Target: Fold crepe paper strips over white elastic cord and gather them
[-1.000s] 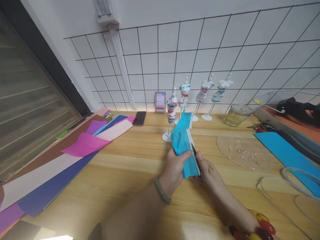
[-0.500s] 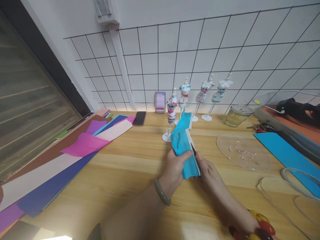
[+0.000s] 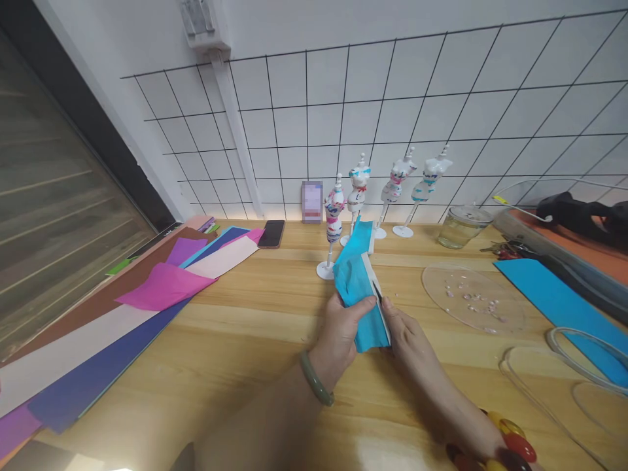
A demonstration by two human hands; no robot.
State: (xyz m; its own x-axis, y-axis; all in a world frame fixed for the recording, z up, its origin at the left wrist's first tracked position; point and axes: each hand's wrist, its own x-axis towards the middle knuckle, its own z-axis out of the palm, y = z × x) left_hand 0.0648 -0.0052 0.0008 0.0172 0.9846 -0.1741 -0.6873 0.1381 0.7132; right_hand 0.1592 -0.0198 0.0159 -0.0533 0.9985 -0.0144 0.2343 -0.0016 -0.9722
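A piece of turquoise crepe paper [image 3: 354, 278] with a white strip along its right edge is held above the wooden table. My left hand [image 3: 338, 327] grips its lower left part, thumb lying across the front. My right hand [image 3: 405, 330] is closed at the white edge, around a thin dark tool [image 3: 377, 290] whose tip lies along the strip; the rest of the tool is hidden by the fingers. Behind the paper's top stands a small white mannequin [image 3: 334, 212] with coloured patches, and further mannequins [image 3: 396, 180] are beside it.
Coloured paper sheets [image 3: 167, 284] lie at the left, near a dark phone [image 3: 272, 233]. On the right are a glass jar [image 3: 464, 227], a clear plate [image 3: 441, 278] with small beads, a blue sheet [image 3: 549, 294] and clear coiled tubing [image 3: 520, 366].
The whole view has shifted slightly. Both hands keep their hold, and the dark tool sits at nearly the same spot on the white strip.
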